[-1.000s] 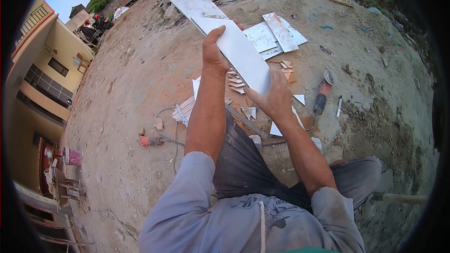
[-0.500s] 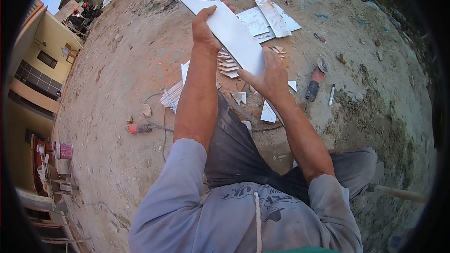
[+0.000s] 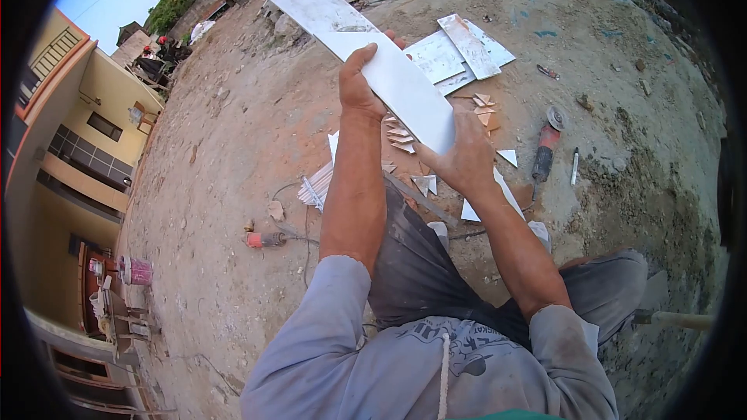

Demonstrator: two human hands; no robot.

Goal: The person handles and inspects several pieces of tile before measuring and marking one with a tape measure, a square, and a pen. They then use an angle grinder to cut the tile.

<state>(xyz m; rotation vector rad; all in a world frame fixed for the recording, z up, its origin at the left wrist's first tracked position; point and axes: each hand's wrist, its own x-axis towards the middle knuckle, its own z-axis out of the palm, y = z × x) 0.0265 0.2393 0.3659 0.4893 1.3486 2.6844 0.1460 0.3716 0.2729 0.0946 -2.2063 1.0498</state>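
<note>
A long white tile strip [image 3: 405, 82] is held up in front of me, slanting from far left to near right. Beyond its clean face runs a second strip with a smudged, dusty surface [image 3: 307, 0], which it overlaps. My left hand [image 3: 362, 82] is wrapped round the middle, thumb on top and fingertips showing at the far edge. At the near end, my right hand [image 3: 465, 154] grips the white strip, its thumb at the left corner. Below the hands lie triangular tile offcuts [image 3: 426, 184] and a larger white piece [image 3: 507, 193].
An angle grinder [image 3: 549, 140] lies right of the offcuts beside a white marker [image 3: 575, 166]. Another red power tool [image 3: 264, 239] with a cord rests at left. White tiles [image 3: 436, 58] are piled ahead, and a bundle of narrow strips [image 3: 317, 187] sits near my left forearm.
The view has shifted, so the ground and hands appear lower and further right. More of the dusty strip's far end shows. Both hands keep their hold.
</note>
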